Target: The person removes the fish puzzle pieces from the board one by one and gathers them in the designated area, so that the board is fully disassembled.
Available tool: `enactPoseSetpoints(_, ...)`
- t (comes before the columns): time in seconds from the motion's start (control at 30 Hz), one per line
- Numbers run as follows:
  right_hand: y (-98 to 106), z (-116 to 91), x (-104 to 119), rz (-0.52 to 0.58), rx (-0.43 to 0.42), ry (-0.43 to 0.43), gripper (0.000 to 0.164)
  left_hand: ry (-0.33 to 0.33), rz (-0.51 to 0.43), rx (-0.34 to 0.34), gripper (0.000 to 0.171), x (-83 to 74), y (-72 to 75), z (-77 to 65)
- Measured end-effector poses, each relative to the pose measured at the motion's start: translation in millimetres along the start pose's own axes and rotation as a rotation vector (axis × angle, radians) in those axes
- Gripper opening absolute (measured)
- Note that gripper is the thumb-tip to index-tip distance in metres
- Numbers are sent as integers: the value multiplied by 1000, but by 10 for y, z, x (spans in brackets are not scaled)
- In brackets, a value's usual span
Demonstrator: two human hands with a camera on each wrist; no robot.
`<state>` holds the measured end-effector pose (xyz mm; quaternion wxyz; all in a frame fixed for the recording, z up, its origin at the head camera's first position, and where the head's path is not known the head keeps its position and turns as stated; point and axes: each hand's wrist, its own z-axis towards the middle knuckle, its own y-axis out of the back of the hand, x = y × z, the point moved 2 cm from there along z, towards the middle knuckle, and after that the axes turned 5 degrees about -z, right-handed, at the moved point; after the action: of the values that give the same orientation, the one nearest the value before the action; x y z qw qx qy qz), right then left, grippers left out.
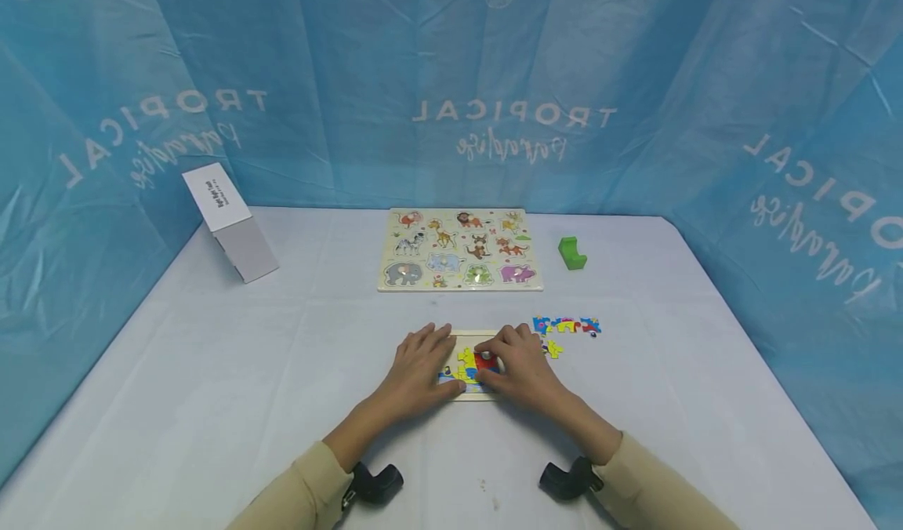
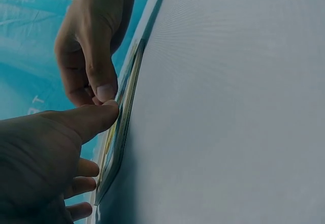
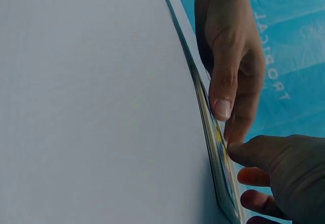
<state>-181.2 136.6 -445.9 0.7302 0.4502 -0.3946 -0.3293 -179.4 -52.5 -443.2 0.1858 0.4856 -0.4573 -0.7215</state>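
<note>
A small jigsaw tray [image 1: 474, 332] with a pale wooden rim lies in front of me, partly filled with yellow, blue and red pieces. My left hand [image 1: 421, 369] rests along its left side, fingers extended and thumb on the pieces near the lower edge. Over the right half, my right hand [image 1: 522, 369] has thumb and index finger at opposite sides of a red puzzle piece [image 1: 485, 361], pinching it within the tray. Both hands cover parts of the tray. From the left wrist view, the right hand [image 2: 91, 46] shows curled fingers; the tray edge [image 2: 124, 127] appears side-on.
Several loose jigsaw pieces [image 1: 567, 325] lie right of the tray, with a yellow piece [image 1: 554, 350] close by the right hand. Farther back are an animal puzzle board [image 1: 458, 240], a green block [image 1: 572, 254] and, at left, a white box [image 1: 233, 224]. Blue curtains surround the table.
</note>
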Motion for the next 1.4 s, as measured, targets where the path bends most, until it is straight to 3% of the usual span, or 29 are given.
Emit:
enactPoseSetpoints(0.43, -33, 25, 77, -47, 65, -50, 39, 18, 21, 25, 69, 3, -27, 2)
enactPoseSetpoints(1.4, -56, 43, 58, -25, 71, -46, 33, 2, 35, 29, 69, 17, -43, -2)
